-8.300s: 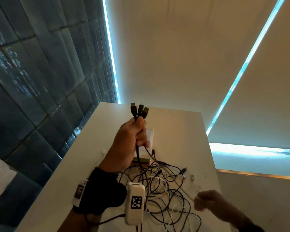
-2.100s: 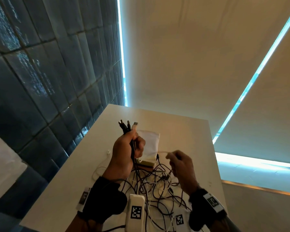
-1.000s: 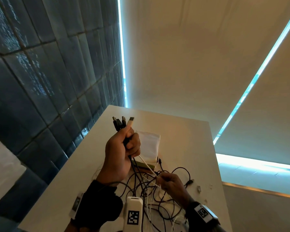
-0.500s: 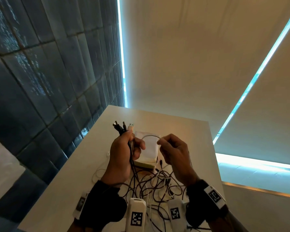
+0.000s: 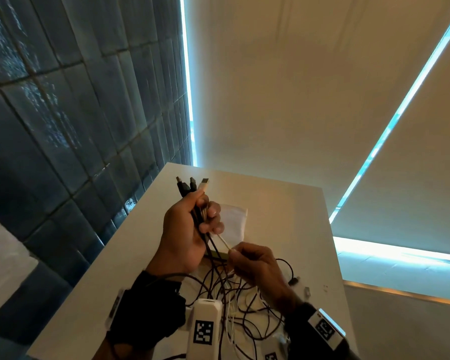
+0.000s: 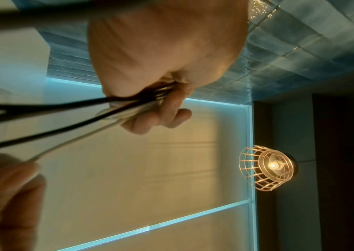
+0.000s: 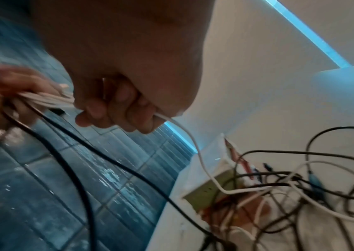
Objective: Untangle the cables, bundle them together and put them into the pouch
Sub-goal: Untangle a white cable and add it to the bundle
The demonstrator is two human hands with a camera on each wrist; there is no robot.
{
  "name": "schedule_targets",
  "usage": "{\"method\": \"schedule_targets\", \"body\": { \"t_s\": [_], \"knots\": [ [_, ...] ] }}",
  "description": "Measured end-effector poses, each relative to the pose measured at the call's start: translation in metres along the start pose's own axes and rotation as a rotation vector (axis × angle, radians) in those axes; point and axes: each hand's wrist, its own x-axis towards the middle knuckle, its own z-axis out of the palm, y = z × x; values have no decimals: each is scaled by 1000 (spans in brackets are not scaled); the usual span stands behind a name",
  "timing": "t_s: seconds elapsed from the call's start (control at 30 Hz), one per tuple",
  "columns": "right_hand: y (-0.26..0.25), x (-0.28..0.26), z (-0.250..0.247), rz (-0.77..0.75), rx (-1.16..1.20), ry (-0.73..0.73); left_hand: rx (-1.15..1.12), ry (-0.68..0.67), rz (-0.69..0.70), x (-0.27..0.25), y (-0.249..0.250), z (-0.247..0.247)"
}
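**Both hands closed on cables above the pouch**

The left hand (image 5: 186, 235) curls tight around several cable ends (image 5: 192, 184), plugs upward. The right hand (image 5: 255, 266), just below, pinches a white cable (image 5: 223, 241). The pouch (image 5: 233, 222) lies behind them; the tangle (image 5: 244, 302) lies nearer.

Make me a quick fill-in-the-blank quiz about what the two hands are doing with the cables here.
1. The left hand grips a bunch of cable ends with the plugs pointing ____.
2. The right hand pinches a ____ cable.
3. The pouch lies on the ____.

Missing words: up; white; table
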Motion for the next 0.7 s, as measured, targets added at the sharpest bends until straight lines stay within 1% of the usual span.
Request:
{"method": "schedule_targets", "body": {
  "t_s": [0.1, 0.17, 0.23, 0.3, 0.5, 0.6, 0.67, 0.7],
  "knots": [
    [30, 1, -11, 69, -45, 32, 30, -29, 1, 0, -3, -3],
    [49, 3, -18, 63, -109, 75, 37, -30, 9, 0, -5, -4],
    [65, 3, -24, 42, -229, 106, 34, -39, 23, -2, -4, -6],
    [80, 1, -31, 60, -310, 138, 50, -49, 44, -4, -2, -6],
    [112, 1, -42, 164, -397, 182, 73, -4, 85, -4, 1, -9],
    [114, 6, -43, 239, -494, 217, 98, 29, 88, -3, -1, -11],
    [101, 17, -42, 273, -543, 293, 153, 70, 91, -2, -5, -12],
    [90, 24, -40, 271, -526, 354, 180, 88, 88, -1, -8, -13]
  ]
}}
